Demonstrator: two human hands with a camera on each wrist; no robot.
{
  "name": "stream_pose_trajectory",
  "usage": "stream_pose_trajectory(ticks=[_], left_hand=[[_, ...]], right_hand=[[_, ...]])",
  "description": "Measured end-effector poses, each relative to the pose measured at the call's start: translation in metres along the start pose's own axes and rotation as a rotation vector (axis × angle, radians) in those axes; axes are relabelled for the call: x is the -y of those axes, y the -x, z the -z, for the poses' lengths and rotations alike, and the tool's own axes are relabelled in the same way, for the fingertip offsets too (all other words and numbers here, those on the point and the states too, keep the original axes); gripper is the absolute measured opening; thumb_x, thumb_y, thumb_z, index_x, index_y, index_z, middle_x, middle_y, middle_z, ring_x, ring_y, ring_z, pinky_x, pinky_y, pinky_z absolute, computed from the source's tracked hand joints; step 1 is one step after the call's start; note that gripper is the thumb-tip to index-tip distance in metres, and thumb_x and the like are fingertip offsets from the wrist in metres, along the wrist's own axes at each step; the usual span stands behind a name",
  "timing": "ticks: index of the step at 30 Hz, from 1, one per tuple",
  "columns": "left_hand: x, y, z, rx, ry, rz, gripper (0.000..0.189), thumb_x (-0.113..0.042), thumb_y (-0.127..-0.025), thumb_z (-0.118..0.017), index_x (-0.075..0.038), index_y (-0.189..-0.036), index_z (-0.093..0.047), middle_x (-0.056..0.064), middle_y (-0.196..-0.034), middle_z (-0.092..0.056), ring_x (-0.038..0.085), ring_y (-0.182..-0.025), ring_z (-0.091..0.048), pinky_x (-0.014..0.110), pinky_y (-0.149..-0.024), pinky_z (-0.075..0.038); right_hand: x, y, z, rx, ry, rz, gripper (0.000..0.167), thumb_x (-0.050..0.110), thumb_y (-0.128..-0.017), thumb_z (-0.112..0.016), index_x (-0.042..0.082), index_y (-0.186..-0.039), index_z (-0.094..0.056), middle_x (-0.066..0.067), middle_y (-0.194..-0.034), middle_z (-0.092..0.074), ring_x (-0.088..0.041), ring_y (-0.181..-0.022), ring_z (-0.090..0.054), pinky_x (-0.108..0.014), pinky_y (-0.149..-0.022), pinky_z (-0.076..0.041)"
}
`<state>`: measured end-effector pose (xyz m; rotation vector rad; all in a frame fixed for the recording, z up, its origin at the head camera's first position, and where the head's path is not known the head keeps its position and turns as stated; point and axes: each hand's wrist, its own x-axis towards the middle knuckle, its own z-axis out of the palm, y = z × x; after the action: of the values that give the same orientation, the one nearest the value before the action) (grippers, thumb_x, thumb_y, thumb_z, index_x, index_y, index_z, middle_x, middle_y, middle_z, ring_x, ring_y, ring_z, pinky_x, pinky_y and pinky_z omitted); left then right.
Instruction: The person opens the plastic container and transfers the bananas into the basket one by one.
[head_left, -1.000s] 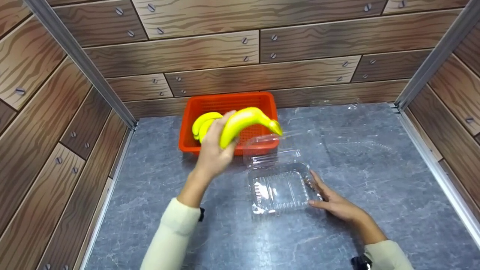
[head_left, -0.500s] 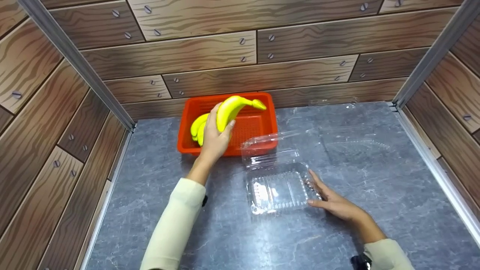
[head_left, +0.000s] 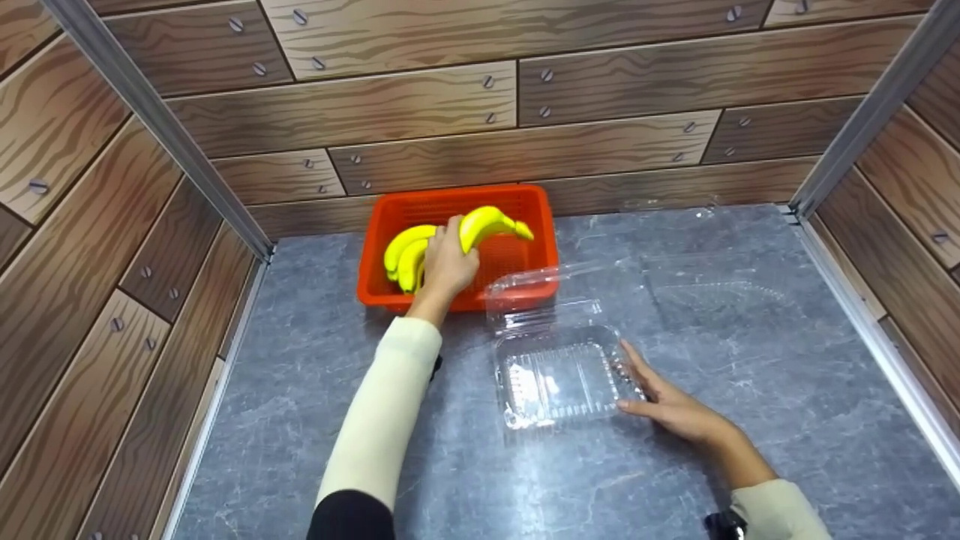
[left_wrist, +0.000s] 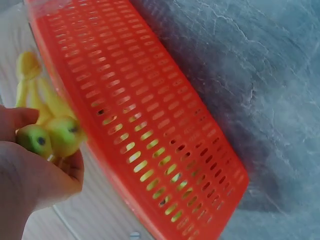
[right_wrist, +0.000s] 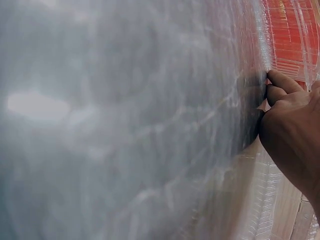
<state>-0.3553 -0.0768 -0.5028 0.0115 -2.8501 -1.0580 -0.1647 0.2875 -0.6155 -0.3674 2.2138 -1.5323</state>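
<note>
My left hand grips a bunch of yellow bananas over the red basket. In the left wrist view, green-tinged banana tips stick out between thumb and fingers, beside the basket's rim. Another yellow banana bunch lies in the left part of the basket. A transparent plastic box, its lid folded back towards the basket, stands on the tabletop. My right hand touches the box's right side with fairly straight fingers and thumb spread along it.
More transparent plastic packaging lies to the right of the basket, hard to make out against the grey tabletop. Wood-patterned panels and metal corner rails enclose the back and both sides.
My left hand has carried the banana bunch from above the basket's front right back and down into the basket's opening. My right hand and the plastic box have stayed put.
</note>
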Motion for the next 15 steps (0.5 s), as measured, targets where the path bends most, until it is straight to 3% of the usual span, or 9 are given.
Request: stream_pose_trajectory(ticks=[6, 13, 15], left_hand=[[0.004, -0.01, -0.011, 0.09, -0.113, 0.067, 0.061, -0.017, -0.098, -0.068, -0.018, -0.155, -0.048, 0.016, -0.14, -0.061, 0.038, -0.133, -0.056, 0.051, -0.118, -0.045], [0.059, -0.055, -0.057, 0.162, -0.161, 0.075, 0.072, -0.021, -0.088, -0.07, -0.021, -0.156, -0.047, 0.017, -0.15, -0.059, 0.043, -0.141, -0.053, 0.057, -0.125, -0.039], [0.049, -0.044, -0.046, 0.191, -0.141, 0.105, 0.072, -0.018, -0.09, -0.068, -0.02, -0.159, -0.045, 0.019, -0.155, -0.055, 0.044, -0.146, -0.048, 0.057, -0.128, -0.034]], right_hand=[[0.0, -0.002, 0.0, 0.0, 0.005, 0.007, 0.102, 0.026, -0.105, -0.067, 0.026, -0.173, 0.009, -0.021, -0.179, 0.011, -0.054, -0.164, -0.005, -0.074, -0.127, -0.004], [0.0, 0.0, 0.0, 0.01, -0.009, 0.003, 0.102, 0.025, -0.105, -0.066, 0.024, -0.173, 0.01, -0.022, -0.179, 0.011, -0.052, -0.164, -0.004, -0.072, -0.128, -0.004], [0.0, 0.0, -0.001, 0.011, -0.005, 0.006, 0.102, 0.025, -0.105, -0.066, 0.024, -0.173, 0.01, -0.021, -0.179, 0.011, -0.053, -0.164, -0.004, -0.072, -0.128, -0.005]])
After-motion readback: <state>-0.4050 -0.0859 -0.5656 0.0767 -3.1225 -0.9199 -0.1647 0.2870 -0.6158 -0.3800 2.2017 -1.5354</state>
